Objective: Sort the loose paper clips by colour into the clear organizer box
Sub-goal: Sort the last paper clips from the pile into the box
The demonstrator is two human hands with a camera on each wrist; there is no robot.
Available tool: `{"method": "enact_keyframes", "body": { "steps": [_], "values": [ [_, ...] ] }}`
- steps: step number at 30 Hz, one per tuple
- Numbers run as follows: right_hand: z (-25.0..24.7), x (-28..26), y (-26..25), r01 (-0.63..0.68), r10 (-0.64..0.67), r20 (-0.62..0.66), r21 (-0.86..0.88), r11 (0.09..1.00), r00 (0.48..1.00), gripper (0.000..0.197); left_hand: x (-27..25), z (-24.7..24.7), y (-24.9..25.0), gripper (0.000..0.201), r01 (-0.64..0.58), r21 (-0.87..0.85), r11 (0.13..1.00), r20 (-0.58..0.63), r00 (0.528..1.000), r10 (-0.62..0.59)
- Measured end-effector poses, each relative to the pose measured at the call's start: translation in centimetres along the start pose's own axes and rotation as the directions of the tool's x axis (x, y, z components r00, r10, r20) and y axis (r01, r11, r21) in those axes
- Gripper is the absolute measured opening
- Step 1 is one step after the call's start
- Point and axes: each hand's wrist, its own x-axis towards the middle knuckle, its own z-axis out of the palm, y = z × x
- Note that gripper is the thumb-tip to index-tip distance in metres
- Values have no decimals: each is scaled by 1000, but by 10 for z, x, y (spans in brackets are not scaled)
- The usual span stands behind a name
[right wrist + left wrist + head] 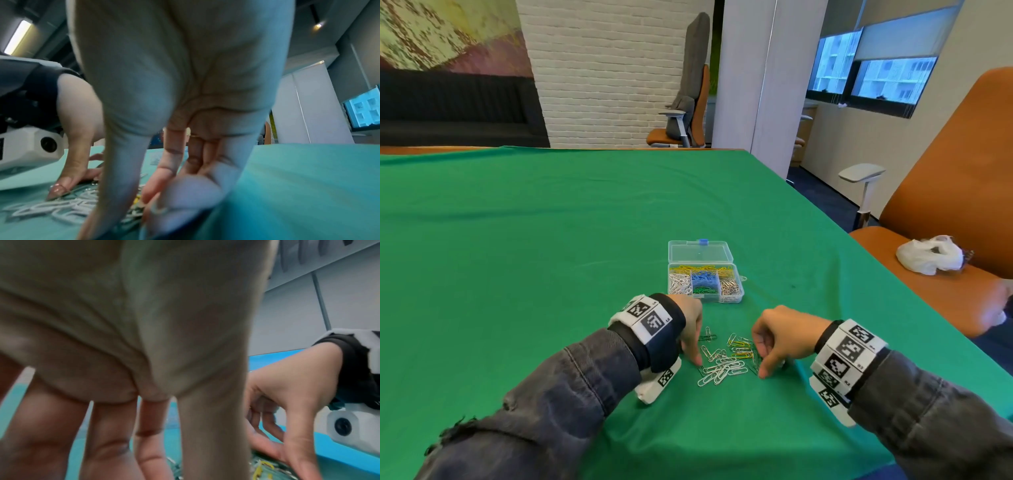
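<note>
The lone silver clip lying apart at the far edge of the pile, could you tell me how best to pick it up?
Pinch that silver clip across its long sides, from above: it lies flat on the green cloth, clear of the pile, so nothing tangles.

Lit evenly and brightly from windows (873, 72) at right; bowed at the edges. Blurred and smeared up close in both wrist views, tinted bluish.

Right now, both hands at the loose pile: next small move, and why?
Probably the left hand should pinch one white clip from the loose pile its fingertips already reach. White clips dominate that near side, and the organizer box lies open just beyond it, white compartment nearest. The right hand seems busy at the yellow-green edge; whether it holds a clip is unclear.
</note>
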Motion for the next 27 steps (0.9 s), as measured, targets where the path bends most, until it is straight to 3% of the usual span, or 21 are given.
{"method": "enact_keyframes", "body": {
  "steps": [3, 7, 11, 16, 19, 23, 27],
  "values": [
    [5, 5, -4, 14, -9, -51, 88, 996, 999, 25, 1, 4, 6, 42, 17, 1, 1000, 42, 999, -17],
    [1, 11, -5, 13, 5, -163, 109, 994, 987, 19, 1, -4, -1, 27, 25, -53, 998, -60, 998, -29],
    [-5, 10, 3, -16, 36, -203, 104, 994, 978, 19, -1, -12, -14, 32, 64, -7, 998, -142, 988, -64],
    [-2, 10, 4, -27, 43, -157, 100, 995, 987, 25, 5, -8, -8, 28, -46, -11, 999, -257, 966, 41],
    [-1, 13, 4, -8, 22, -162, 86, 996, 987, 21, 10, 0, -2, 31, -117, -29, 993, -223, 969, 108],
    [-1, 14, 6, -4, 14, -158, 66, 998, 987, 17, 12, 3, -1, 20, -148, -36, 988, -164, 976, 140],
    [0, 16, 7, 0, 11, -206, 51, 999, 978, 22, 10, -1, -4, 17, -162, -21, 987, -184, 971, 155]
  ]
}}
